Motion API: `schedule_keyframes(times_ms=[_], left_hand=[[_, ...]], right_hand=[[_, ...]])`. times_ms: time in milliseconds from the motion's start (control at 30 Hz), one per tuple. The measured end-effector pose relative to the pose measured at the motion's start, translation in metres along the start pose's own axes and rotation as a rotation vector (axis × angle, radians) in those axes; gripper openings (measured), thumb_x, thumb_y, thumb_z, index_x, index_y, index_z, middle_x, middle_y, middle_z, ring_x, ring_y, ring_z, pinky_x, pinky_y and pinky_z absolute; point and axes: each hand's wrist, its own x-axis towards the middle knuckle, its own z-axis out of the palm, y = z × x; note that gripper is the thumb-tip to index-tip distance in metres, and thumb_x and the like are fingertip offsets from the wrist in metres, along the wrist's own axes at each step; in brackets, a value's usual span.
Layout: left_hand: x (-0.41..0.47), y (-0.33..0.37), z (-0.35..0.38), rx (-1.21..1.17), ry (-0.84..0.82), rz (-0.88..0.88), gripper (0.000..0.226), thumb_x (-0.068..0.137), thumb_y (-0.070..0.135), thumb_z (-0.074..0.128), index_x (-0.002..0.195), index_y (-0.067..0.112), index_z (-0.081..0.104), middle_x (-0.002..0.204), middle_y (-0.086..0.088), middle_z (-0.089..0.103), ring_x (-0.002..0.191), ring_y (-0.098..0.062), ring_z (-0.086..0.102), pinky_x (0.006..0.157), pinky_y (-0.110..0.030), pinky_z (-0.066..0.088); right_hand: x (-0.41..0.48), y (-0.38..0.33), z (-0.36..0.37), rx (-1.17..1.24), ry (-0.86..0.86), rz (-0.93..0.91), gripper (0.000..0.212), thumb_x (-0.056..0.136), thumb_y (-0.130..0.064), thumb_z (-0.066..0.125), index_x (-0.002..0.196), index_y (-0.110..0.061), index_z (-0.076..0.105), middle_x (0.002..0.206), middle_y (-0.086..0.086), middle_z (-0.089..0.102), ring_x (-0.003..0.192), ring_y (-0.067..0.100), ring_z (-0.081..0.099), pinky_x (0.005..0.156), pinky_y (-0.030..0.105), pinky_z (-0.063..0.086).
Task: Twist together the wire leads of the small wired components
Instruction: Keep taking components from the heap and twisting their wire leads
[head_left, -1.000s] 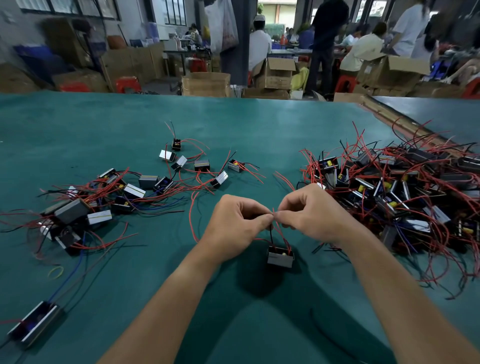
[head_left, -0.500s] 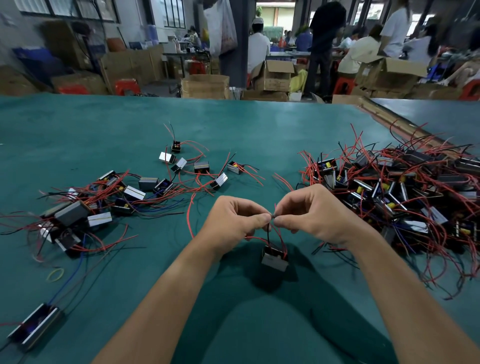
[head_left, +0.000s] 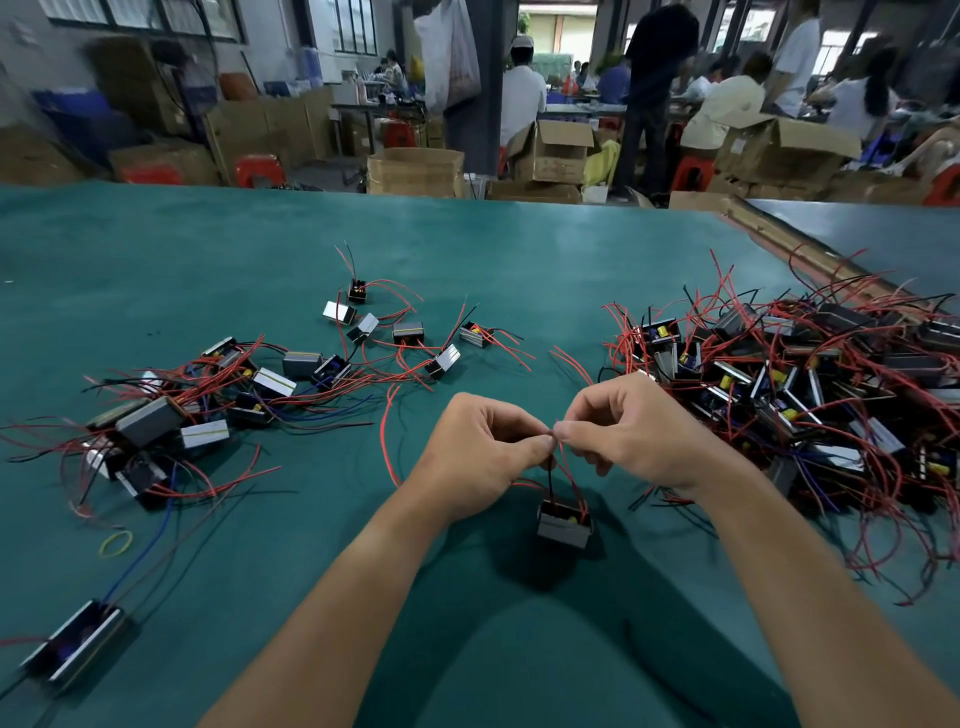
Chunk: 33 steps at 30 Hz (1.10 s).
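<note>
A small grey wired component (head_left: 564, 524) hangs just above the green table (head_left: 260, 597) by its red and black leads (head_left: 562, 470). My left hand (head_left: 480, 457) and my right hand (head_left: 634, 434) meet fingertip to fingertip above it, each pinching the lead ends between thumb and forefinger. The pinched wire tips are mostly hidden by my fingers. A long red lead (head_left: 387, 441) curls out to the left of my left hand.
A dense heap of components with red wires (head_left: 789, 395) covers the table's right side. Scattered components (head_left: 249, 384) lie to the left, one larger unit (head_left: 78, 644) near the front left edge beside a yellow rubber band (head_left: 116, 543). Cardboard boxes and people stand beyond the far edge.
The hanging component has swung slightly and turned under my hands. Both hands stay together at the same spot, fingers shifting on the lead ends.
</note>
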Motion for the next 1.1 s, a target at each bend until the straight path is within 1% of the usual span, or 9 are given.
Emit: schedule_keyframes(times_ms=[267, 400, 533, 633, 733, 800, 933, 1033, 1100], left_hand=[[0.0, 0.003, -0.001, 0.012, 0.023, -0.014, 0.009, 0.084, -0.005, 0.067, 0.078, -0.003, 0.073, 0.057, 0.005, 0.067, 0.044, 0.005, 0.052, 0.046, -0.007, 0.038], [0.0, 0.005, -0.003, 0.031, 0.005, -0.031, 0.017, 0.084, -0.002, 0.068, 0.072, 0.008, 0.073, 0.057, 0.004, 0.068, 0.043, 0.001, 0.05, 0.045, -0.014, 0.039], [0.0, 0.007, -0.006, -0.009, 0.005, -0.066, 0.016, 0.085, 0.0, 0.066, 0.073, 0.008, 0.072, 0.063, -0.001, 0.069, 0.043, -0.003, 0.046, 0.046, -0.017, 0.042], [0.0, 0.009, -0.007, -0.049, -0.004, -0.086, 0.013, 0.085, 0.001, 0.067, 0.074, 0.005, 0.071, 0.06, 0.0, 0.067, 0.044, -0.008, 0.042, 0.045, -0.018, 0.041], [0.001, 0.01, -0.009, -0.054, 0.0, -0.111, 0.016, 0.087, -0.001, 0.064, 0.074, 0.008, 0.07, 0.048, 0.006, 0.059, 0.04, -0.007, 0.041, 0.044, -0.017, 0.039], [0.001, 0.01, -0.01, -0.075, 0.02, -0.128, 0.015, 0.087, -0.001, 0.064, 0.076, 0.007, 0.07, 0.052, 0.003, 0.061, 0.04, -0.009, 0.042, 0.045, -0.019, 0.039], [0.002, 0.008, -0.01, -0.087, 0.064, -0.158, 0.007, 0.087, 0.0, 0.064, 0.083, 0.001, 0.069, 0.06, -0.007, 0.059, 0.04, -0.011, 0.041, 0.044, -0.017, 0.038], [0.003, 0.007, -0.01, -0.083, 0.102, -0.171, 0.005, 0.087, 0.002, 0.066, 0.083, 0.002, 0.07, 0.063, -0.007, 0.06, 0.044, -0.009, 0.044, 0.046, -0.017, 0.04], [0.003, 0.006, -0.012, -0.066, 0.109, -0.179, 0.007, 0.086, 0.003, 0.067, 0.081, 0.006, 0.07, 0.062, -0.001, 0.064, 0.047, -0.008, 0.047, 0.049, -0.018, 0.041]], right_hand=[[-0.001, -0.003, -0.002, -0.025, -0.025, 0.022, 0.022, 0.089, -0.004, 0.066, 0.067, -0.01, 0.069, 0.055, -0.003, 0.063, 0.048, 0.008, 0.053, 0.048, 0.024, 0.047], [0.0, -0.005, 0.001, 0.005, -0.036, 0.077, 0.025, 0.091, -0.004, 0.063, 0.067, -0.009, 0.066, 0.056, 0.002, 0.061, 0.047, 0.009, 0.052, 0.045, 0.023, 0.045], [-0.003, -0.007, 0.001, 0.065, 0.023, -0.009, 0.022, 0.087, -0.007, 0.07, 0.066, -0.008, 0.064, 0.052, 0.004, 0.058, 0.043, 0.015, 0.048, 0.041, 0.024, 0.04], [-0.008, -0.014, -0.002, 0.081, -0.035, -0.074, 0.019, 0.077, -0.02, 0.074, 0.062, -0.01, 0.068, 0.047, 0.003, 0.056, 0.039, 0.015, 0.044, 0.038, 0.021, 0.036], [-0.011, -0.017, 0.0, 0.035, -0.143, -0.073, 0.008, 0.076, -0.02, 0.077, 0.074, -0.012, 0.075, 0.048, 0.002, 0.058, 0.038, 0.012, 0.043, 0.038, 0.018, 0.035], [-0.011, -0.017, 0.004, -0.093, -0.193, -0.059, 0.005, 0.078, -0.016, 0.078, 0.083, -0.015, 0.077, 0.047, 0.0, 0.059, 0.038, 0.008, 0.039, 0.039, 0.017, 0.031], [-0.008, -0.012, 0.02, -0.336, -0.164, -0.087, 0.01, 0.078, -0.025, 0.076, 0.087, -0.022, 0.077, 0.044, -0.006, 0.052, 0.039, 0.005, 0.034, 0.043, 0.016, 0.028], [-0.006, -0.01, 0.025, -0.372, -0.126, -0.121, 0.005, 0.079, -0.025, 0.07, 0.079, -0.025, 0.075, 0.043, -0.005, 0.047, 0.041, 0.007, 0.032, 0.045, 0.021, 0.029], [-0.004, -0.006, 0.021, -0.296, -0.07, -0.127, 0.014, 0.082, -0.02, 0.069, 0.069, -0.019, 0.07, 0.044, -0.003, 0.047, 0.042, 0.006, 0.032, 0.044, 0.024, 0.028]])
